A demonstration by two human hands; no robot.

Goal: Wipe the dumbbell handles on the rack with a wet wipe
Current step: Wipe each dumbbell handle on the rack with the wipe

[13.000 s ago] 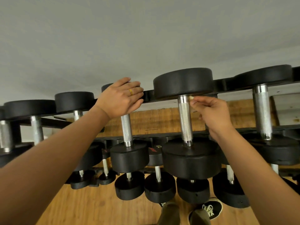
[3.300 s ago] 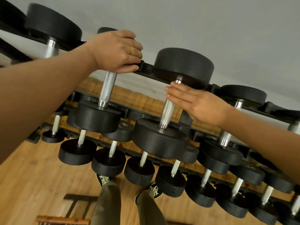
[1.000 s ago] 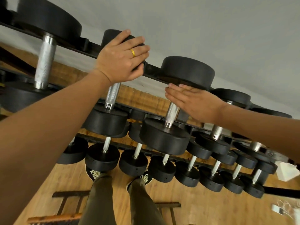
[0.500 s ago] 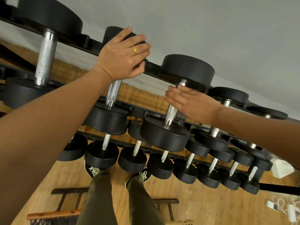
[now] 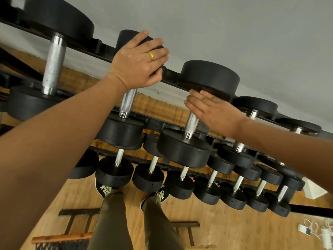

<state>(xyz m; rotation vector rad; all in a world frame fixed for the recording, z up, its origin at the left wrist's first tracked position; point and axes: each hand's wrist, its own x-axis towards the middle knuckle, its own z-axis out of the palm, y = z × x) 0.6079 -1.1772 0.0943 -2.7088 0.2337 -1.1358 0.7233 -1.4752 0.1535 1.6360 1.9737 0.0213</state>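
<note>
A: Top tier of the rack. Our left hand lies over the far head of one dumbbell. The fingers are slightly spread and laid on the black rubber, and a gold ring shows.

B: Noted. Its knurled handle runs bare below our wrist. And our right hand?

A: Flat, with the fingers straight and close together. The palm presses on the upper part of the next handle, just under that dumbbell's back head.

B: The wet wipe?

A: We cannot tell. Whatever lies under the palm is hidden.

B: The lower part of that handle shows and meets the near head.

A: The lower tiers carry smaller dumbbells in rows. Our shoes stand on the wooden floor beneath.
</note>
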